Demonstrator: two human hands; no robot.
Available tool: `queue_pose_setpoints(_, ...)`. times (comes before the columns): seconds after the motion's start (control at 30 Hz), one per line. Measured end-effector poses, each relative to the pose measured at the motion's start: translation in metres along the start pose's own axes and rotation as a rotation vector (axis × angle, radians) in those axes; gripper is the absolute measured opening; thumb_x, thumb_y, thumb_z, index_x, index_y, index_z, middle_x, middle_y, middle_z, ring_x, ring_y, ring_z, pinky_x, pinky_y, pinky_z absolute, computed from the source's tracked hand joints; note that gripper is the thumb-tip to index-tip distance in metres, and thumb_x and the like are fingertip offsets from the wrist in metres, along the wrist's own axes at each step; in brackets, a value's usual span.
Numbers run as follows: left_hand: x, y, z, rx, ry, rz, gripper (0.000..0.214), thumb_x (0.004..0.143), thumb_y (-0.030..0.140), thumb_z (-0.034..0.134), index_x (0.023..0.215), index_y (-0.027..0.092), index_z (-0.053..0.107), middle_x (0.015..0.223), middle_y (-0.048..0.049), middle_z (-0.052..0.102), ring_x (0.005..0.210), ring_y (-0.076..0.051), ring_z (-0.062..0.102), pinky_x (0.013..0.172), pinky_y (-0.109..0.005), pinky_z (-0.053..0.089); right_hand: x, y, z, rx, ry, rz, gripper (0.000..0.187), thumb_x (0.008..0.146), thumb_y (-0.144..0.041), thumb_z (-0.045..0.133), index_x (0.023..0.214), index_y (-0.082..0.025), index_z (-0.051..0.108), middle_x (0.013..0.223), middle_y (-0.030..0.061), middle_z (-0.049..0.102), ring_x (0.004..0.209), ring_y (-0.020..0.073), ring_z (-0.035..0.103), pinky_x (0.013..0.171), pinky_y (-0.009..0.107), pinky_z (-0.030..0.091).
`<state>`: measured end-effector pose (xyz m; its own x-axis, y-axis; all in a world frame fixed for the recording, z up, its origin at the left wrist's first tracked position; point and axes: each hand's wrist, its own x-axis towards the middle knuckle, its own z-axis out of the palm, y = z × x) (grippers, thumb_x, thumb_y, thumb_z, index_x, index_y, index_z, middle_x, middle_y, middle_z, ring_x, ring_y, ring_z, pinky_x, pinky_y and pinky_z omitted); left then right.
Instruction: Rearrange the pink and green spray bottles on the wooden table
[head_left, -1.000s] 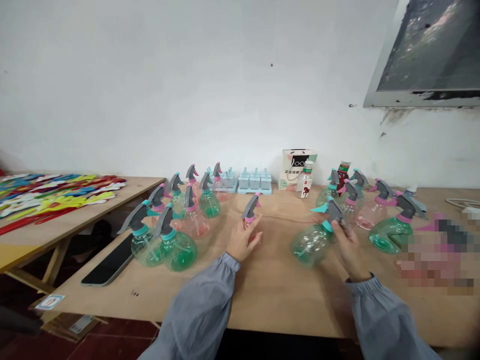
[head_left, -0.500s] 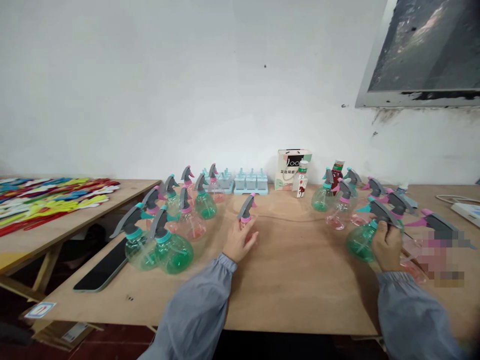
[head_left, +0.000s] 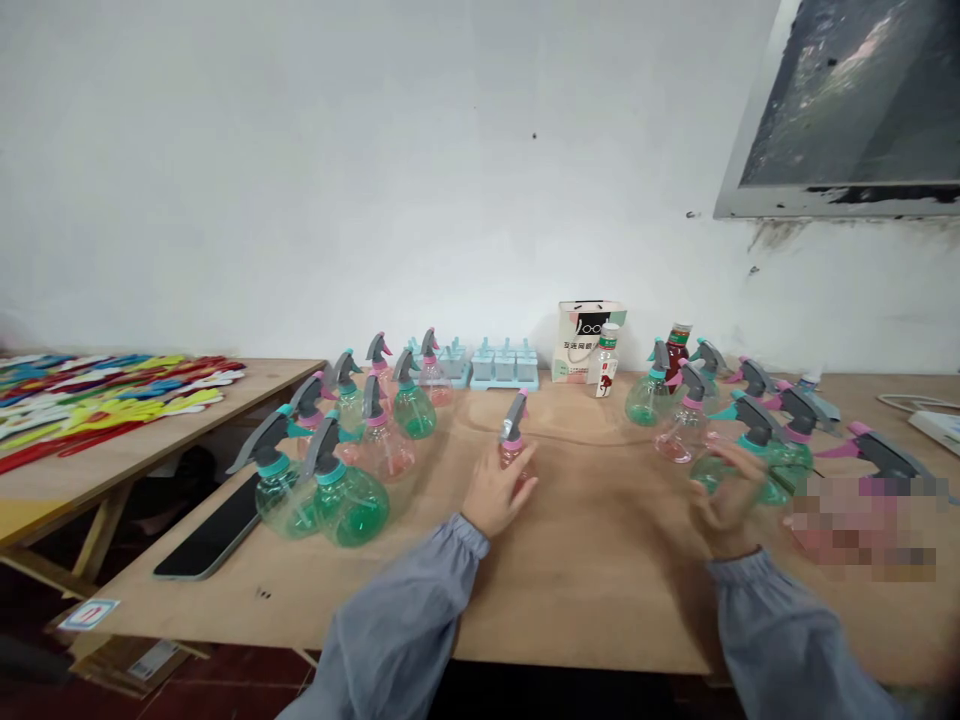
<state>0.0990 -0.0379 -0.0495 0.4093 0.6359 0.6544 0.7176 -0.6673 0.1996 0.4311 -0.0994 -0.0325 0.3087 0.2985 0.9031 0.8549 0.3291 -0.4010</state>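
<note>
Just released: green bottle [head_left: 754, 430], right beyond right grip [head_left: 729, 500], now spread and freed; pink bottle [head_left: 513, 440] clasped by left grip [head_left: 495, 490].

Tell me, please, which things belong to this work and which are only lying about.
Likely in use:
round transparent pink plastic spray bottle in the left hand
other round pink and green spray bottles

Likely lying about:
flat black phone
white printed paper bag
light-blue plastic moulds

White wall [head_left: 300, 180], dark red floor [head_left: 229, 680]
</note>
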Motion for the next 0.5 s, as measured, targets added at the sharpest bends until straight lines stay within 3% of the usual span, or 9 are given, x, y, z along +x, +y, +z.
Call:
queue_pose_setpoints(0.03, 0.0, 0.007, 0.001, -0.002, -0.019, 0.028, 0.053, 0.09, 0.039, 0.056, 0.142, 0.028, 0.049, 0.129, -0.0169, 0.047, 0.117, -0.032, 0.052, 0.096, -0.049, 0.048, -0.002, -0.019, 0.012, 0.107, -0.158, -0.054, 0.052, 0.081, -0.062, 0.057, 0.117, -0.024, 0.053, 0.113, 0.0141, 0.059, 0.11, 0.0337, 0.057, 0.099, 0.057, 0.044)
queue_pose_setpoints(0.1, -0.002, 0.021, 0.005, -0.013, -0.044, 0.088, 0.059, 0.086, 0.04, 0.062, 0.142, 0.028, 0.048, 0.132, -0.0177, 0.046, 0.12, -0.034, 0.05, 0.097, -0.051, 0.048, -0.007, -0.059, 0.039, 0.283, -0.461, -0.063, 0.063, 0.085, -0.05, 0.062, 0.138, -0.025, 0.038, 0.132, 0.0149, 0.052, 0.122, 0.0309, 0.053, 0.105, 0.055, 0.041)
queue_pose_setpoints(0.2, -0.007, 0.035, 0.013, -0.014, -0.058, 0.187, 0.061, 0.081, 0.04, 0.069, 0.137, 0.026, 0.052, 0.141, -0.0186, 0.042, 0.132, -0.037, 0.042, 0.1, -0.053, 0.046, -0.012, -0.104, 0.076, 0.459, -0.648, 0.062, 0.082, 0.08, -0.052, 0.069, 0.146, -0.025, 0.028, 0.142, 0.0156, 0.046, 0.132, 0.0308, 0.046, 0.109, 0.054, 0.038)
queue_pose_setpoints(0.3, -0.011, 0.04, 0.02, 0.013, -0.057, 0.247, 0.053, 0.079, 0.039, 0.07, 0.128, 0.023, 0.06, 0.152, -0.0194, 0.032, 0.141, -0.04, 0.031, 0.101, -0.052, 0.045, -0.018, -0.118, 0.098, 0.553, -0.673, 0.2, 0.08, 0.077, -0.05, 0.071, 0.143, -0.024, 0.034, 0.14, 0.0139, 0.05, 0.132, 0.0299, 0.046, 0.11, 0.052, 0.039)
queue_pose_setpoints(0.4, -0.01, 0.035, 0.017, 0.043, -0.005, 0.366, 0.052, 0.081, 0.046, 0.067, 0.128, 0.026, 0.059, 0.157, -0.0182, 0.028, 0.144, -0.04, 0.028, 0.104, -0.055, 0.04, -0.021, -0.111, 0.104, 0.599, -0.594, 0.295, 0.069, 0.074, -0.047, 0.073, 0.133, -0.024, 0.046, 0.135, 0.0122, 0.055, 0.127, 0.0294, 0.051, 0.109, 0.052, 0.04)
queue_pose_setpoints(0.47, -0.008, 0.023, 0.005, 0.067, 0.125, 0.453, 0.049, 0.084, 0.049, 0.062, 0.129, 0.031, 0.058, 0.153, -0.0151, 0.037, 0.14, -0.036, 0.037, 0.107, -0.056, 0.036, -0.02, -0.101, 0.104, 0.641, -0.537, 0.333, 0.068, 0.068, -0.046, 0.078, 0.126, -0.023, 0.053, 0.131, 0.0117, 0.06, 0.123, 0.0296, 0.055, 0.108, 0.052, 0.04)
queue_pose_setpoints(0.5, -0.009, 0.014, -0.005, 0.078, 0.225, 0.431, 0.047, 0.085, 0.048, 0.06, 0.129, 0.033, 0.056, 0.15, -0.0119, 0.042, 0.137, -0.032, 0.042, 0.108, -0.053, 0.036, -0.018, -0.096, 0.102, 0.674, -0.511, 0.371, 0.067, 0.065, -0.046, 0.08, 0.123, -0.023, 0.056, 0.128, 0.0113, 0.062, 0.12, 0.0296, 0.057, 0.107, 0.051, 0.041)
